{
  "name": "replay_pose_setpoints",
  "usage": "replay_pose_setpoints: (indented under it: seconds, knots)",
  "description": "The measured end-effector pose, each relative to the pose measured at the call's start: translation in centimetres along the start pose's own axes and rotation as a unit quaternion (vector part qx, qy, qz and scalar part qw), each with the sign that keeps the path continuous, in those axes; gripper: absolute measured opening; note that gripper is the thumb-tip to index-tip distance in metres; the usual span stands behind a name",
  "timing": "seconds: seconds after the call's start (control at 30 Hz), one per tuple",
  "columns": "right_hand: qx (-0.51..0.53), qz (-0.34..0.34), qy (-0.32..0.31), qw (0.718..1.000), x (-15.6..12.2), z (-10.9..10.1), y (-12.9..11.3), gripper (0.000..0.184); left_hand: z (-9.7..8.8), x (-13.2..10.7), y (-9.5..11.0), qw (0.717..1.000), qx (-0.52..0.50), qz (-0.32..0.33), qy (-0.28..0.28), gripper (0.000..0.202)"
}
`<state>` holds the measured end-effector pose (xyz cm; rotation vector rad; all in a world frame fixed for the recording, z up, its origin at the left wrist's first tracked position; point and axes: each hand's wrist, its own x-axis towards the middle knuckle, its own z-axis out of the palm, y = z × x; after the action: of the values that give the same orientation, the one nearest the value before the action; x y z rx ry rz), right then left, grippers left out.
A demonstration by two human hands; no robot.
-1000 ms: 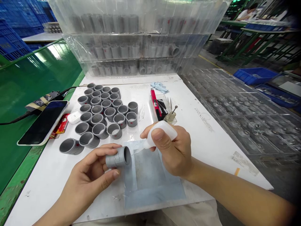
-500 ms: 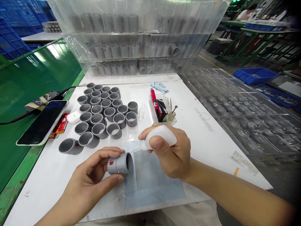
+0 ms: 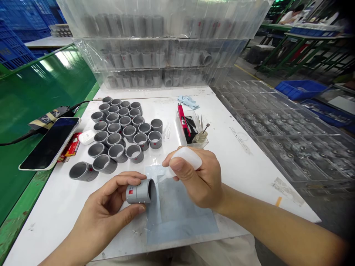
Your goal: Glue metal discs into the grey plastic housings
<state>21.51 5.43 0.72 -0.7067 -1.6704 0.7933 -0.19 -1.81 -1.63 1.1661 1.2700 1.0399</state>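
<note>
The scuffed white table [image 3: 235, 177] is carrying smooth grey cylinders [image 3: 155, 145]; above it, the left hand [image 3: 109, 207] is pinching a grooved tube [image 3: 138, 192], while the right hand [image 3: 201, 181] is clasping a rounded white bottle [image 3: 190, 156], nozzle [image 3: 161, 179] facing the tube.

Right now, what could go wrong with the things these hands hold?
The left hand pinches the gray tube by its outside, so it might slip. The right hand aims the nozzle of a white bottle toward the tube; a squeeze could perhaps drip liquid onto the blue sheet.
</note>
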Motion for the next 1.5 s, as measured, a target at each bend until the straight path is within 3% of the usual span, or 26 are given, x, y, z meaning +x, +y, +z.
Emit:
replay_pose_setpoints:
  seconds: [0.27,0.5,0.73,1.27,1.5]
  knots:
    - [0.058,0.053,-0.022,0.997,0.11,-0.08,-0.39,0.053,0.07,-0.13,0.27,0.998,0.056,-0.027,0.027,0.040]
    - [0.048,0.025,0.019,0.998,0.14,-0.22,-0.01,0.051,0.87,-0.37,0.83,0.996,-0.002,-0.080,0.033,0.041]
    - [0.014,0.004,0.027,1.000,0.15,-0.19,-0.13,0.050,0.47,-0.03,0.17,0.998,-0.056,-0.002,-0.007,0.025]
    - [0.019,-0.024,0.036,0.999,0.09,-0.06,0.12,0.036,0.50,-0.30,0.95,0.997,-0.057,-0.043,-0.002,0.021]
    - [-0.001,-0.005,0.034,0.999,0.05,-0.06,0.27,0.044,0.58,-0.33,0.83,0.998,-0.054,-0.028,0.008,0.020]
